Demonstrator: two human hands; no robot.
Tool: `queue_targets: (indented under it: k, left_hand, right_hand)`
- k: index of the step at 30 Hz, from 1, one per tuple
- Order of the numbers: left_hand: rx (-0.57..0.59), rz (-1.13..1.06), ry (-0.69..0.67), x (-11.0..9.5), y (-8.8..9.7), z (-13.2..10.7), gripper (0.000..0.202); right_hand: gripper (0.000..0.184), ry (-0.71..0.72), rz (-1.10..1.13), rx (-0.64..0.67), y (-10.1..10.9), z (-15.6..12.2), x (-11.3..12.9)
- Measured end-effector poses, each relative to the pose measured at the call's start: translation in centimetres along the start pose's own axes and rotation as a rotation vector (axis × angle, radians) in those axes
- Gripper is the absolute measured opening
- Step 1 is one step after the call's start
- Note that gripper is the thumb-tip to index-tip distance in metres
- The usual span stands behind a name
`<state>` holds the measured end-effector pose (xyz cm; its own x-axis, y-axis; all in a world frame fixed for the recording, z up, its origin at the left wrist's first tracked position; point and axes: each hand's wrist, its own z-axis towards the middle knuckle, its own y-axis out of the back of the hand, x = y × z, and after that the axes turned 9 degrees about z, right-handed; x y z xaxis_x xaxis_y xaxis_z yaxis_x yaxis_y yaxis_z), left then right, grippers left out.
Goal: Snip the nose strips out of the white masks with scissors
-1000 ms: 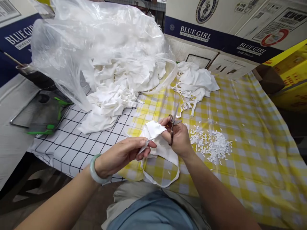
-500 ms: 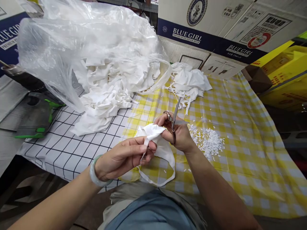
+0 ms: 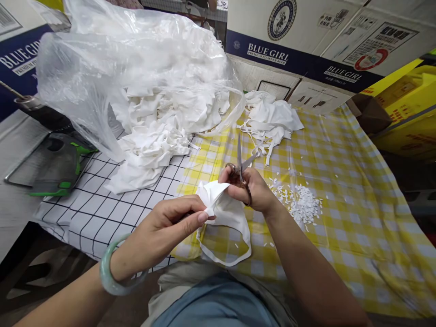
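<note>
My left hand [image 3: 177, 222] pinches the edge of a white cloth piece [image 3: 231, 213], whose narrow strap loops down toward the table's front edge. A pair of scissors [image 3: 240, 165] is in my right hand [image 3: 255, 190], the fingers through its handles and the blades spread apart, pointing up and away from me. The thumb and fingertips of that hand also grip the upper edge of the white cloth. To the right of my right hand lies a heap of small white clippings [image 3: 304, 204].
A clear plastic bag [image 3: 143, 50] spills white cloth pieces [image 3: 146, 154] at back left. Another white cloth pile [image 3: 272, 118] lies before a Blue Girl carton [image 3: 306, 36]. A grey-green tool [image 3: 56, 163] stands at left; yellow boxes [image 3: 412, 104] are at right.
My left hand has shifted its pinch on the cloth, its wrist now lower and farther left. In my right hand the scissors have turned, their blades swinging leftward. The view has shifted slightly.
</note>
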<state>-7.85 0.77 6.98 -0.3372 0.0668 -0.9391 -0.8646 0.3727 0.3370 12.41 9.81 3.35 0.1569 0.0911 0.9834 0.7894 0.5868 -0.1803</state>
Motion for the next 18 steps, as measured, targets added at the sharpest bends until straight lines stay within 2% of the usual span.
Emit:
queue_targets:
  k: [2,5,7,9,12,15,18]
  left_hand:
    - [-0.026,0.028,-0.067,-0.6,-0.2,0.3,0.020]
    - [-0.184,0.094,-0.205,-1.0,-0.9,1.3,0.016]
    - [-0.257,-0.023,-0.208,-0.6,-1.5,2.2,0.017]
    - [-0.309,-0.218,-0.140,0.3,-2.1,2.9,0.022]
    - [-0.409,-0.315,-0.065,1.7,-3.3,3.2,0.024]
    - [-0.494,-0.205,-0.109,2.4,-4.7,3.2,0.021]
    - [-0.516,-0.108,-0.174,2.3,-5.9,3.2,0.020]
  right_hand:
    - [0.023,-0.080,0.055,0.026,-1.0,0.7,-0.7]
    - [0.030,-0.143,0.182,0.032,-3.0,1.4,-2.7]
    - [0.034,-0.149,0.248,0.024,-3.8,1.2,-3.9]
    - [0.033,-0.143,0.201,0.037,-3.6,0.4,-4.4]
    - [0.028,-0.058,-0.112,-0.042,-2.1,-1.9,-3.6]
    - [0.030,0.036,-0.511,-0.231,-0.9,-4.4,-1.9]
    - [0.039,0.065,-0.764,-0.275,-1.0,-6.3,-0.7]
